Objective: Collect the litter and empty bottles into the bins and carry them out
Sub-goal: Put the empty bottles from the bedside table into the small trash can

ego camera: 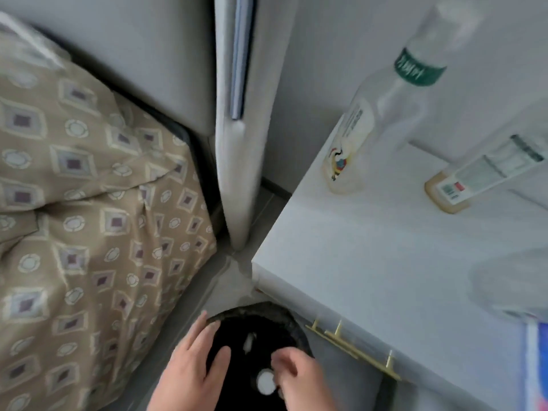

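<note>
**Both hands at the bin, bottles waiting on the bench**

We're at the black bin [255, 345] on the floor, tucked btwn the bed [89, 203] and the white bench [385, 262]. Left hand [189, 369] rests on the near-left rim, fingers [204, 330] spread and flat, steadying it by the look of things. Right hand [299, 378] hovers over the mouth w/ a small white round thing [265, 382] just at its fingertips; blurred, so can't tell if it's pinched or already let go. Another pale scrap [248, 342] lies down inside the bin.

Step in hand, I'd say: dropping small litter in. Next up is prob the bottles, and that means straightening up and reaching up-right onto the bench.

Two there. The clear bottle w/ the green band [385, 114] stands near the bench's left edge, long axis vertical, cap end up by the wall; it only looks tilted thru the wide lens. The second bottle [474, 173], tan dregs in its base, stands to its right, base toward us, top running off up-right. Both well apart from the bin.
</note>
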A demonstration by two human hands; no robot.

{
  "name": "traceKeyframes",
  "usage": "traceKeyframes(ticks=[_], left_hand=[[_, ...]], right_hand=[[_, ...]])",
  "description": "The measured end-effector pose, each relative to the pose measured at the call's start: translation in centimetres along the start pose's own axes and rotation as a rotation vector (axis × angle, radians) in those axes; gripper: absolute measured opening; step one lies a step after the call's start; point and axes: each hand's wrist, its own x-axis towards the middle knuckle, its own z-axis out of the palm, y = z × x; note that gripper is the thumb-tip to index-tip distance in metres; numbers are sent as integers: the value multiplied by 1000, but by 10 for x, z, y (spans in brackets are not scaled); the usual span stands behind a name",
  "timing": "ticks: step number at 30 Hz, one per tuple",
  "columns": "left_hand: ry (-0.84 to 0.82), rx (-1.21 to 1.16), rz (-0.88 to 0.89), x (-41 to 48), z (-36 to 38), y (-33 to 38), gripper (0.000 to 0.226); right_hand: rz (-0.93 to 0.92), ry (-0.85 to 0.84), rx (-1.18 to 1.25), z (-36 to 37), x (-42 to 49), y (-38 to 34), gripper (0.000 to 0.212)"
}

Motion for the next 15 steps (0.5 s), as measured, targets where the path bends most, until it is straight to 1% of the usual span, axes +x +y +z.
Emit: traceKeyframes(ticks=[1,3,4,5,6,7,8,9,11,13,15], left_hand=[[50,-43,52,-3,-6,23,81],[133,-113,156,-7,-22,77,56],[182,-142,209,-7,-30,106,43],[222,-179,260,-5,-37,134,38],[246,-217,310,-1,-43,161,39],[262,-250,350,3,-48,185,45],[273,-279,373,10,-52,207,55],[272,-311,360,19,-56,228,67],[248,-403,288,40,-64,265,90],[232,-479,266,62,-72,295,108],[210,-455,284,80,-76,318,116]], right_hand=[[-30,35,61,-10,-21,-10,23],[-115,212,263,-40,-54,-26,42],[-173,275,340,-56,-69,-35,45],[-257,262,355,-74,-83,-45,40],[-318,254,349,-93,-96,-54,31],[-341,311,377,-109,-104,-58,24],[-340,385,446,-126,-109,-60,22],[-364,406,504,-144,-115,-60,23],[-406,442,596,-164,-118,-70,30],[-436,555,674,-180,-114,-76,38],[-456,659,715,-192,-108,-84,47]])
